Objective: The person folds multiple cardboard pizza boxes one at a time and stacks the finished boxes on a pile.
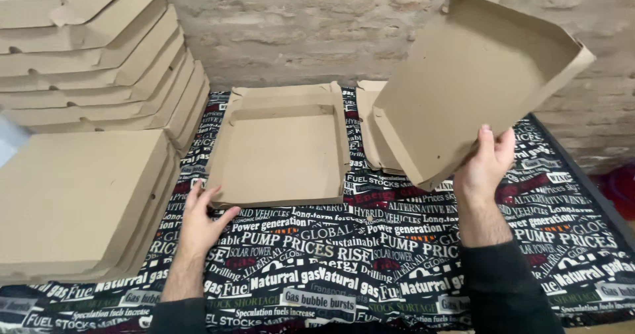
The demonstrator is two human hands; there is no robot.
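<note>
1 head-worn view, close, angled down over the table (370,241) toward the brick wall (297,23)

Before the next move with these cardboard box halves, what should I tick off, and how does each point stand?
1. Right hand grips the raised tray at its lower edge: ok.
2. Left hand rests on the near left corner of the flat tray on the printed cloth: ok.
3. Flat tray lies open side up, nothing inside: ok.
4. Raised tray is tilted, clear of the flat one: ok.
5. Walls of both trays fully folded and locked: cannot tell.
6. Stack of closed boxes at left sits apart from the flat tray: ok.
</note>
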